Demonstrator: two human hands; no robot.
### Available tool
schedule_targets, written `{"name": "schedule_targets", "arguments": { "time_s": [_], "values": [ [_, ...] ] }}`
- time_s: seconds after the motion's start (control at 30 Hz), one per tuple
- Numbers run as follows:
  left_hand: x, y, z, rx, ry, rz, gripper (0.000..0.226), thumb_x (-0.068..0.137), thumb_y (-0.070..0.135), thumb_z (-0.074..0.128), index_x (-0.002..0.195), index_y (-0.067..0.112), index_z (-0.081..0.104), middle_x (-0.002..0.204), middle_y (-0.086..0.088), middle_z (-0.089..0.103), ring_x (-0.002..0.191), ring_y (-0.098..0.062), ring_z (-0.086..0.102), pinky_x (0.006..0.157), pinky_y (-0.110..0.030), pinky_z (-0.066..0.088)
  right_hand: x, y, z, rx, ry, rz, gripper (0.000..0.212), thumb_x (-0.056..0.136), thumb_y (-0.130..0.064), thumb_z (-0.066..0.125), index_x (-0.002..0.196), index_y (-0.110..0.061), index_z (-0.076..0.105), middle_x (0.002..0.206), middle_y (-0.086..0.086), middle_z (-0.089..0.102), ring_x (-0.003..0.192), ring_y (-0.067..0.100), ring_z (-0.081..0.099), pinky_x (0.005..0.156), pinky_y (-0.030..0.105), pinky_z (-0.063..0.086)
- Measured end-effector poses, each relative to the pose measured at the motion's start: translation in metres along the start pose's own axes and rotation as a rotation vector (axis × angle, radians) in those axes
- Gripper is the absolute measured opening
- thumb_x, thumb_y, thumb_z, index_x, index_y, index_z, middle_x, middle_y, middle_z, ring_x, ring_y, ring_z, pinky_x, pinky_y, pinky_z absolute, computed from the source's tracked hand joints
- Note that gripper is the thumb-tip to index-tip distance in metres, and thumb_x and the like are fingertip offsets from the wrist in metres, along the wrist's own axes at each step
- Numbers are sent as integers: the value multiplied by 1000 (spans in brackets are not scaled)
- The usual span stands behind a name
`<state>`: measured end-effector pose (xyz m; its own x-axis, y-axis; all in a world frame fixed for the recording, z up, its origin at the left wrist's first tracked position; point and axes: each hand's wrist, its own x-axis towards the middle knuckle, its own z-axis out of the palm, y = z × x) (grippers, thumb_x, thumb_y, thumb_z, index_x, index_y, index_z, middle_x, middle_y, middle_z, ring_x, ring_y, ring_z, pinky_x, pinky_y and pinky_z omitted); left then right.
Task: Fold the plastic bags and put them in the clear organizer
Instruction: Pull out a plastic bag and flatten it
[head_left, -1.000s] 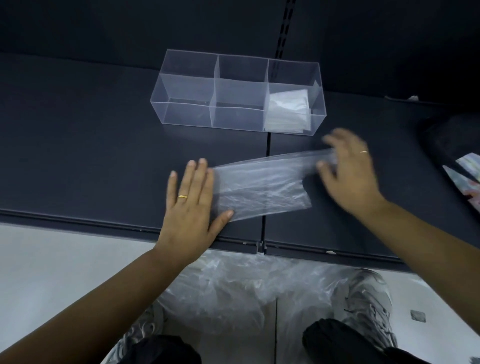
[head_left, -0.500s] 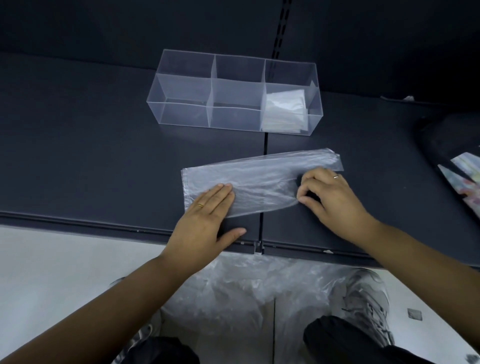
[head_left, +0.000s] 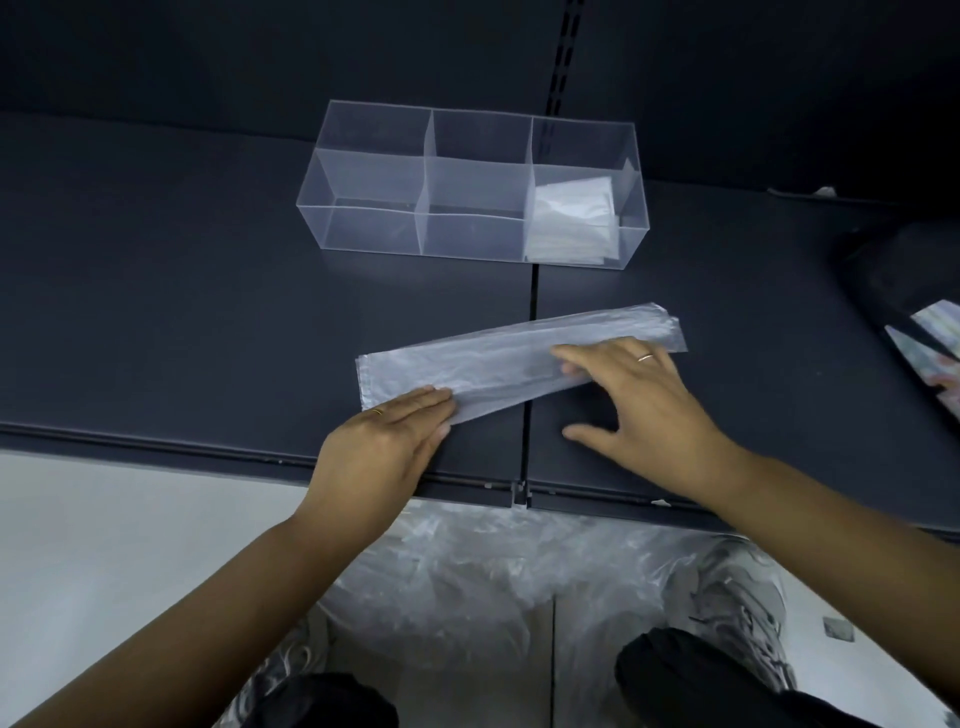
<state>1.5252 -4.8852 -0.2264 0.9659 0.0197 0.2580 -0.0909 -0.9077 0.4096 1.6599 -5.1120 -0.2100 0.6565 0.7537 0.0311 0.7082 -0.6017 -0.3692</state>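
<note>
A clear plastic bag (head_left: 498, 358) lies on the dark shelf (head_left: 182, 322) as a long narrow strip, slanting up to the right. My left hand (head_left: 387, 441) presses flat on its lower left corner with straight fingers. My right hand (head_left: 639, 400) lies flat on the strip's right part, fingers straight, thumb spread out on the shelf. Behind the strip stands the clear organizer (head_left: 363, 182) with three compartments. Folded bags (head_left: 569, 223) sit in its right compartment; the other two hold nothing.
A heap of loose clear plastic bags (head_left: 467, 571) lies on the floor below the shelf's front edge, between my shoes. A dark object with colourful paper (head_left: 924, 332) sits at the shelf's right side. A seam runs down the shelf's middle.
The bag's lower half has been folded up, making a narrower strip. My right hand went from pinching the bag's edge to lying flat on it. My left hand slid a little down and left.
</note>
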Motion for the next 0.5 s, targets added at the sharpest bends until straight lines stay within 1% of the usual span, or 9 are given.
{"name": "schedule_targets", "arguments": {
  "time_s": [0.07,0.1,0.17,0.23,0.27,0.3,0.37,0.43,0.5],
  "values": [
    [-2,-4,-3,-22,-39,-18,24,92,20,59,111,10,72,115,-1,69,111,-14,63,96,-27,45,4,3,3,152,120,38,29,76,-16,79,103,-18,70,94,-5,63,97,22,52,92,29,35],
    [-3,-7,-5,-64,-61,-52,24,93,20,60,112,13,72,116,2,69,112,-8,61,98,-22,44,5,8,3,249,142,55,14,77,-11,78,89,-17,72,86,-4,63,89,22,53,87,28,39],
    [-2,-14,-14,-255,-73,-224,19,91,20,63,107,23,73,112,15,68,107,10,57,96,-9,41,10,19,-1,463,89,176,6,83,-11,73,81,-16,69,85,-3,64,84,15,56,83,22,42],
    [0,-22,-23,-483,-35,-432,20,88,18,67,90,35,74,92,30,68,92,20,58,81,1,39,15,24,-2,606,20,306,7,87,-16,69,80,-15,67,80,-7,65,72,4,56,74,16,43],
    [2,-27,-26,-574,-17,-529,24,87,17,68,81,39,74,85,30,70,85,17,61,75,2,40,19,25,0,633,25,343,12,87,-17,68,76,-16,66,73,-12,64,67,-1,55,70,12,42],
    [5,-31,-28,-665,-1,-615,26,87,16,68,74,39,75,82,25,72,80,12,65,71,0,43,24,25,1,659,52,382,16,87,-17,69,72,-18,65,67,-16,64,63,-5,55,67,8,41],
    [12,-40,-31,-794,32,-750,23,87,15,68,72,30,76,77,12,74,73,0,68,67,-7,49,34,25,4,692,106,457,18,85,-17,71,69,-21,65,62,-16,64,57,-7,55,63,6,41],
    [18,-48,-30,-817,68,-873,18,87,13,68,74,22,75,74,3,74,72,-11,68,64,-14,54,43,25,5,657,108,510,14,84,-19,73,71,-19,68,65,-14,65,53,-7,55,63,11,43],
    [21,-53,-28,-697,94,-918,14,88,12,66,77,17,72,73,-4,72,70,-17,66,66,-23,56,49,27,6,574,87,545,12,83,-22,73,72,-16,71,68,-14,66,55,-5,55,65,16,45]
  ]
}}
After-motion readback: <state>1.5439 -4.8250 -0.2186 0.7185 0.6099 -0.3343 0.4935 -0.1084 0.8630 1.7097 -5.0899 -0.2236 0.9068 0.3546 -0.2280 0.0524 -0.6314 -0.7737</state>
